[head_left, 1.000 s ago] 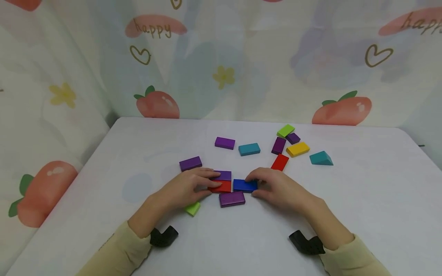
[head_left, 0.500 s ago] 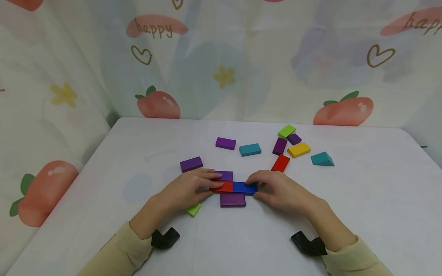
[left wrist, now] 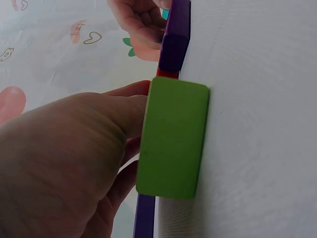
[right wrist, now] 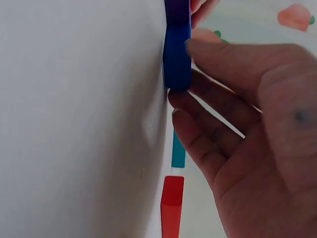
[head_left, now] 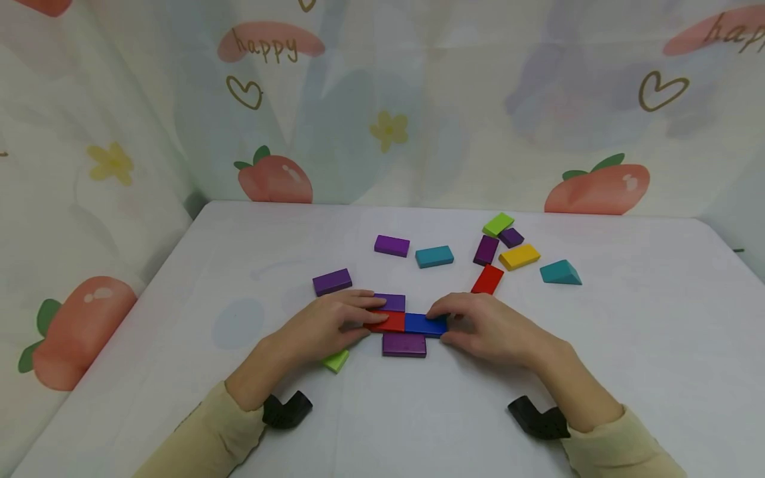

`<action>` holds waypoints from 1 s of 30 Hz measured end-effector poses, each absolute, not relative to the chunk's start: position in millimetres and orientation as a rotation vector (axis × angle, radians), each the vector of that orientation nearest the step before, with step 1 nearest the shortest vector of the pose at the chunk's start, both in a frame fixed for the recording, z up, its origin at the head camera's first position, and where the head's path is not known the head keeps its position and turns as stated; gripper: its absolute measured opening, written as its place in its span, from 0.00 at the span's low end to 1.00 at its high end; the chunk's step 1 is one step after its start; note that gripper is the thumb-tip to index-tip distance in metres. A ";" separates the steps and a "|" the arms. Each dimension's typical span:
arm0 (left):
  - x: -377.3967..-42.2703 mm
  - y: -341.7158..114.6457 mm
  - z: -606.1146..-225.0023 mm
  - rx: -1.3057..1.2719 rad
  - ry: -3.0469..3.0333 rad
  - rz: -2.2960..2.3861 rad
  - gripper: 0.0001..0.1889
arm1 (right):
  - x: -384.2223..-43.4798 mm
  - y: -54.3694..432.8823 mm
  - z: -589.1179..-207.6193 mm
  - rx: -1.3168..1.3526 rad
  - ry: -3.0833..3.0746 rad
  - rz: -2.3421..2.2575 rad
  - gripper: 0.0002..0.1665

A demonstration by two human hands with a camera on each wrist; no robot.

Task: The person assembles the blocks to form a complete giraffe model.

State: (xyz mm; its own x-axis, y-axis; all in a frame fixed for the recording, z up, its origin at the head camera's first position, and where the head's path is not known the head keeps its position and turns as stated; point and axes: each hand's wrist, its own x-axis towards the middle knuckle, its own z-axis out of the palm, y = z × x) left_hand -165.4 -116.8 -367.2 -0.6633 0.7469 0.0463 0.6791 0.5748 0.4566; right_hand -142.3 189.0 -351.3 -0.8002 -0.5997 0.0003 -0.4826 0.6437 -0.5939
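In the head view my left hand (head_left: 331, 325) rests its fingers on top of a red block (head_left: 391, 322) and on a purple block (head_left: 391, 303) lying along its far side. My right hand (head_left: 487, 325) pinches the right end of a blue block (head_left: 423, 324), whose left end touches the red one. Just in front of these lies another purple block (head_left: 404, 345). A green block (head_left: 336, 360) sits close to my left hand, partly covered by it; the left wrist view shows this green block (left wrist: 173, 139) large, beside the thumb.
Farther back lie two purple blocks (head_left: 332, 282) (head_left: 392, 245) and a teal block (head_left: 434, 256). To the right are a red block (head_left: 487, 279), a yellow block (head_left: 519, 257), a teal wedge (head_left: 560, 272), a green block (head_left: 498, 224) and two dark purple blocks (head_left: 487, 250) (head_left: 511, 238).
The blue block has slid left, closing its small gap to the red block. The front purple block has turned slightly straighter. Over the last half second, both hands stay nearly still.
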 end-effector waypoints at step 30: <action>-164.1 -115.6 -367.3 1.196 2.664 0.675 0.22 | -228.0 180.5 -328.6 -0.519 2.794 -0.643 0.28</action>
